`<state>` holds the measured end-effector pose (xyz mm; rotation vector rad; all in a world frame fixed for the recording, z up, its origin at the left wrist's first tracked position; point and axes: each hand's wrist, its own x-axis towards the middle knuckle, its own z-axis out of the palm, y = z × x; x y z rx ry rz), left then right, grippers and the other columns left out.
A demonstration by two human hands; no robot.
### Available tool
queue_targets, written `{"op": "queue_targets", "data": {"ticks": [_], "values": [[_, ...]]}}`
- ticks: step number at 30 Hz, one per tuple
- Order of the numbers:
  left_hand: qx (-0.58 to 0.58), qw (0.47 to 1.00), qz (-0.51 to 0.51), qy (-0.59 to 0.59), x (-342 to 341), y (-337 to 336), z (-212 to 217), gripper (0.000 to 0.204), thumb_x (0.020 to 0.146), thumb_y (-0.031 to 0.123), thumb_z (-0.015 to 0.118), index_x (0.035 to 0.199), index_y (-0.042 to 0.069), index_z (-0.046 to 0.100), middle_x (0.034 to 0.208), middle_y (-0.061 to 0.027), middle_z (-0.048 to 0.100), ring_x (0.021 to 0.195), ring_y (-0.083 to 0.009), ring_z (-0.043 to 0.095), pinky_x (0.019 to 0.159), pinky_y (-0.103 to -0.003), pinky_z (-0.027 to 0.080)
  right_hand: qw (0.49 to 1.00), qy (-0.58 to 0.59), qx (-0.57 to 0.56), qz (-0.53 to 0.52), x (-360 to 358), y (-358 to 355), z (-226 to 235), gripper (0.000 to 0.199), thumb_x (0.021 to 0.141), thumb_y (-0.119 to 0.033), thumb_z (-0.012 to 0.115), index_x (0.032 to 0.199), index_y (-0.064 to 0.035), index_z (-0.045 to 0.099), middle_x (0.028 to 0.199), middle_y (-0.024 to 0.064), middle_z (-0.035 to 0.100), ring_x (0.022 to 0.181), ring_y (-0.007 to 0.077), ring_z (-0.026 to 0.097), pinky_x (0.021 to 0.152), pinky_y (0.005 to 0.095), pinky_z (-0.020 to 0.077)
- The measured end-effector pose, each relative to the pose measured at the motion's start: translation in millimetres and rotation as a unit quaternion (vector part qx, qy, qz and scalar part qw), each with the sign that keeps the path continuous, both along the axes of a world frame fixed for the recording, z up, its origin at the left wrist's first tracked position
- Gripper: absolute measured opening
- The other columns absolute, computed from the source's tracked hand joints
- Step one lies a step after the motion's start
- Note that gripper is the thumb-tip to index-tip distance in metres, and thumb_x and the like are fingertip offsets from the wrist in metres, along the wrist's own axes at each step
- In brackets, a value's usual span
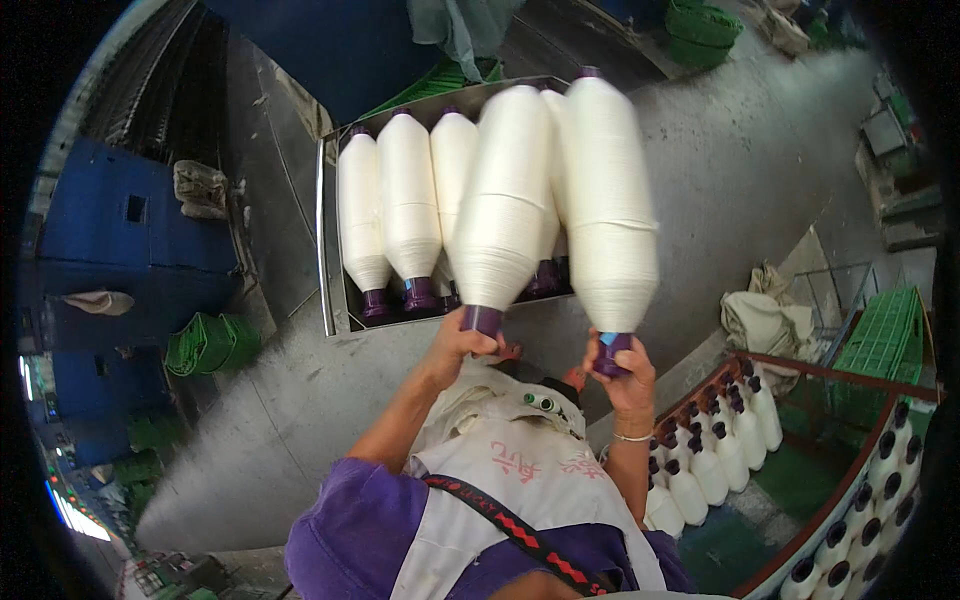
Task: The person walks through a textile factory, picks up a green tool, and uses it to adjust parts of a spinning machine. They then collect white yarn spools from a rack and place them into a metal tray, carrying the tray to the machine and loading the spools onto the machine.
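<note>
Grey concrete flooring (740, 170) is stretching across a workshop, with green crates (880, 340) stacked at the right and a blue machine (120, 230) standing at the left. We are looking down on a person in a purple shirt and pale apron, who is lifting two large white yarn bobbins upright. We are seeing the left hand (462, 345) with its grip wrapped around the purple base of the left bobbin (505, 200), while the right hand (625, 375) is clasping the purple and blue base of the right bobbin (605, 200). Both bobbins are hovering in front of a metal box (330, 250), where more white bobbins (405, 190) are standing in a row. At the lower right, we are seeing a railed cart (830, 375) holding many smaller white bobbins (700, 465).
</note>
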<state>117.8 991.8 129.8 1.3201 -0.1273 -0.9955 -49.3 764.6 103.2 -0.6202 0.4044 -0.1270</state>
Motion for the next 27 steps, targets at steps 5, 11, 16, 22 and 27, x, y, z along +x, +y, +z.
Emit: {"op": "queue_targets", "data": {"ticks": [5,11,16,22,27], "values": [[0.142,0.983,0.099,-0.061,58.1,25.0,-18.2,0.038,0.060,0.025,0.067,0.091,0.005,0.059,0.076,-0.0032,0.062,0.063,-0.0109,0.054,0.058,-0.023,0.040,0.998,0.006,-0.029,0.054,99.2,32.5,-4.3,0.037,0.077,-0.024,0.062,0.103,0.0015,0.055,0.085,0.0105,0.061,0.073,0.0209,0.063,0.048,0.0228,0.0433],[0.338,0.909,0.064,-0.236,90.8,7.8,-45.0,0.070,0.066,0.049,0.065,0.108,-0.005,0.052,0.094,-0.0255,0.064,0.085,-0.0385,0.063,0.079,-0.042,0.048,0.901,0.178,-0.385,0.086,170.5,51.6,-39.7,0.039,0.082,-0.023,0.068,0.110,-0.0016,0.051,0.091,0.0048,0.059,0.075,0.0103,0.059,0.057,0.0250,0.0523],[0.317,0.886,0.144,-0.305,71.2,8.3,-57.3,0.090,0.076,0.046,0.068,0.140,-0.004,0.028,0.101,-0.0258,0.063,0.091,-0.0372,0.063,0.086,-0.041,0.046,0.890,0.093,-0.440,0.079,132.0,43.5,-55.0,0.063,0.077,-0.035,0.075,0.122,0.0026,0.051,0.103,0.0104,0.063,0.083,0.0159,0.061,0.079,0.0297,0.0498],[0.143,0.938,0.044,-0.313,62.3,36.0,-86.4,0.060,0.084,0.018,0.070,0.130,-0.003,0.037,0.114,-0.0120,0.053,0.099,-0.0201,0.053,0.086,-0.033,0.046,0.913,0.196,-0.343,-0.107,23.4,27.1,-116.6,0.036,0.085,-0.029,0.069,0.102,0.0014,0.059,0.076,0.0041,0.064,0.070,0.0117,0.059,0.065,0.0276,0.0475],[0.240,0.950,-0.158,-0.127,34.3,56.4,-110.4,0.073,0.079,0.014,0.073,0.137,0.001,0.031,0.088,-0.0055,0.061,0.074,-0.0126,0.053,0.068,-0.028,0.045,0.816,0.457,-0.260,-0.240,-115.1,42.5,-274.8,0.025,0.078,-0.023,0.070,0.091,-0.0028,0.063,0.076,0.0044,0.064,0.068,0.0124,0.060,0.063,0.0279,0.0486]]}}
